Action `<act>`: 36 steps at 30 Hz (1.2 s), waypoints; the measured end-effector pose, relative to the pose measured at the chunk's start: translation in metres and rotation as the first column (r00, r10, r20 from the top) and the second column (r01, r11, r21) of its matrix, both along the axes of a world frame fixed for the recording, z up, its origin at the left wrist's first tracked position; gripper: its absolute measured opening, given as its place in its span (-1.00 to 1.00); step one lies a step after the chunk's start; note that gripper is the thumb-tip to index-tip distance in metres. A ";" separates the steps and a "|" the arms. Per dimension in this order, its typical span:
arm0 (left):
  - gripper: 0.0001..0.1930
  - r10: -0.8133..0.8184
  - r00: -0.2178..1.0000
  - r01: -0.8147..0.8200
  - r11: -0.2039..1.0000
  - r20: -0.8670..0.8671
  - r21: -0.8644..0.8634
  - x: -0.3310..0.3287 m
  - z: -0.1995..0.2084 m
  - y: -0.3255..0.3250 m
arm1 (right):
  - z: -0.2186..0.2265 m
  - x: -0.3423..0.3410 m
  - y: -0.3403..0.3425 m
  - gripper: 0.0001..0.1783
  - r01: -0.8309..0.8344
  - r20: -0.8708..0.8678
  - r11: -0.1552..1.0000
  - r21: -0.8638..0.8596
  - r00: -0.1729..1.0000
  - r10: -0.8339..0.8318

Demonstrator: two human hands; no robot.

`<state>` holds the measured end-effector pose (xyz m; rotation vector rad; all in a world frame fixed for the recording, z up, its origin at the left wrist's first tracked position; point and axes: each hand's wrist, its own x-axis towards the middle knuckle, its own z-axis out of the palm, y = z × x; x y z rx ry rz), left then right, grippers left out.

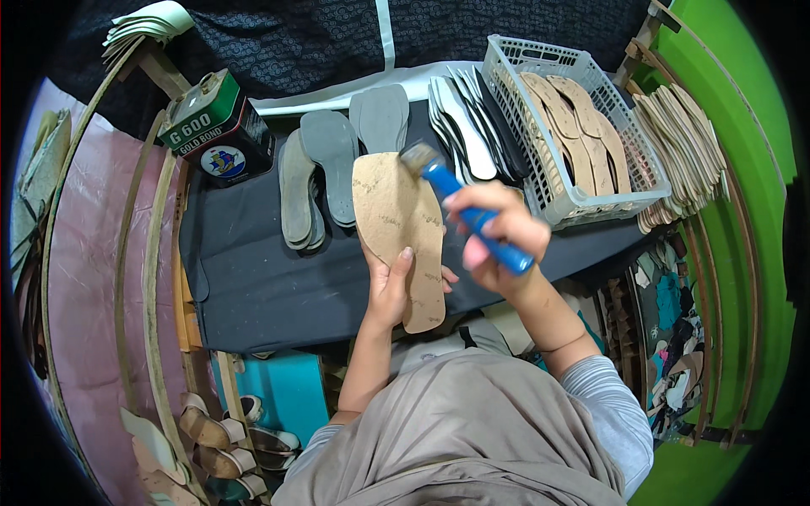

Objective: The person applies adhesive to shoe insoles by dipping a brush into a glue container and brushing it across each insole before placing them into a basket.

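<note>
A tan, sole-shaped insole board with small dark markings stands upright in my left hand. My thumb lies on its front face and the fingers wrap round behind it, partly hidden. In my right hand, closed round the handle, is a blue-handled brush. Its short greyish head, smeared by motion, is against or just in front of the board's upper right edge; whether they touch I cannot tell. Just beyond the board, grey soles lie in overlapping stacks on the black-covered table.
White and black sole pieces lie farther right. Beside them, a white plastic crate holds more tan boards. Layered pale soles lean at the far right. A green and black can stands back left, near curved wooden rails.
</note>
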<state>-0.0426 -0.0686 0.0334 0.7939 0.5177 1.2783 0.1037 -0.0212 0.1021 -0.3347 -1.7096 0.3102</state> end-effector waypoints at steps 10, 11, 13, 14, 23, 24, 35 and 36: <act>-0.38 0.183 0.975 -0.162 0.973 -0.126 0.164 0.004 -0.002 0.004 | -0.003 0.000 0.001 -0.62 -0.094 -0.002 0.991 0.096 0.996 0.094; -0.39 0.197 0.973 -0.179 0.974 -0.121 0.141 0.003 -0.004 0.003 | -0.001 -0.002 0.000 -0.62 -0.156 0.067 0.981 0.117 0.987 0.149; -0.42 0.348 0.919 -0.291 0.916 -0.186 0.274 0.004 -0.022 0.012 | 0.000 -0.007 -0.011 -0.62 -0.299 0.168 0.949 0.096 0.945 0.281; -0.43 0.214 0.969 -0.191 0.967 -0.124 0.170 0.002 -0.016 0.010 | -0.002 -0.009 -0.017 -0.59 -0.329 0.197 0.942 0.069 0.930 0.310; -0.28 0.151 0.985 -0.158 0.985 -0.087 -0.077 0.001 -0.022 0.005 | -0.005 -0.011 -0.017 -0.64 -0.270 0.130 0.960 0.081 0.957 0.258; -0.28 0.156 0.984 -0.162 0.984 -0.088 -0.074 0.003 -0.022 0.005 | -0.003 -0.008 -0.015 -0.64 -0.274 0.130 0.958 0.083 0.956 0.262; -0.11 0.164 0.985 -0.164 0.986 -0.048 0.015 0.013 -0.002 0.003 | 0.003 0.009 -0.019 -0.65 -0.207 0.087 0.977 -0.057 0.974 0.211; -0.11 -0.040 0.923 -0.021 0.988 0.383 0.152 0.016 -0.003 0.006 | -0.005 0.005 -0.019 -0.60 -0.071 -0.028 0.995 -0.071 0.997 0.069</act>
